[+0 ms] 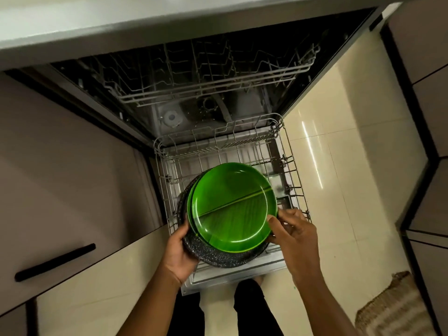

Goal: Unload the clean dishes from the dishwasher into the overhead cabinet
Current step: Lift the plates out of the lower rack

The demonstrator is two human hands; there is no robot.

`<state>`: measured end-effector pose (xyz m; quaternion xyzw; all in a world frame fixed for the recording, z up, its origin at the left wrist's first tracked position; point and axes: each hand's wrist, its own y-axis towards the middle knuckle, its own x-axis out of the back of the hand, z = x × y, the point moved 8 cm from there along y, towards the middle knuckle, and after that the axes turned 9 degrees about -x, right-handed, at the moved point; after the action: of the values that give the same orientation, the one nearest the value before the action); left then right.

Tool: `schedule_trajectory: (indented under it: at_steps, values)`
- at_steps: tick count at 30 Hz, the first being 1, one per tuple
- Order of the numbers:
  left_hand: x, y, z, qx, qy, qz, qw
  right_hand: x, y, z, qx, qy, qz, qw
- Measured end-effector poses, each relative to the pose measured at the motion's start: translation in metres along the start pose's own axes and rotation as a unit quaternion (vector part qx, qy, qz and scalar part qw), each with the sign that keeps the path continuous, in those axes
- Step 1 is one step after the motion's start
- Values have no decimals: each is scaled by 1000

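A stack of plates hangs over the pulled-out lower rack [294, 170] of the open dishwasher. On top lies a green leaf-patterned plate [232, 207], a second green rim showing just under it. Beneath them is a black speckled plate [218, 258]. My left hand [179, 251] grips the stack's left edge, thumb on the speckled rim. My right hand [294, 235] holds the right edge, thumb on the green rim. The rack's wire tines around the stack hold nothing that I can see.
The upper rack [208, 88] is partly slid out and holds no dishes. A cabinet drawer with a black handle [54, 263] is at left, dark cabinets at right. A woven mat [397, 309] lies on the glossy tile floor. The countertop edge [121, 27] runs overhead.
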<state>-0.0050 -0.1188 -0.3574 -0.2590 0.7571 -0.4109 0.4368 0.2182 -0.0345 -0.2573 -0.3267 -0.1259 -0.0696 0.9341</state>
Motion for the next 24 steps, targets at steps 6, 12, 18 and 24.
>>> schedule_trajectory:
  at_steps: [6, 12, 18, 24]
  values:
    - [5, -34, -5, 10, 15, 47, 999, 8, -34, 22, 77, -149, -68, 983]
    - [2, -91, -35, 8, 41, 29, 999, 7, -84, 55, 118, -204, -78, 969]
    - [-13, -163, -71, -4, 100, 51, 994, 14, -136, 77, 60, -122, -32, 990]
    - [-39, -232, -90, -7, 126, 87, 988, -2, -188, 87, -42, 134, 111, 984]
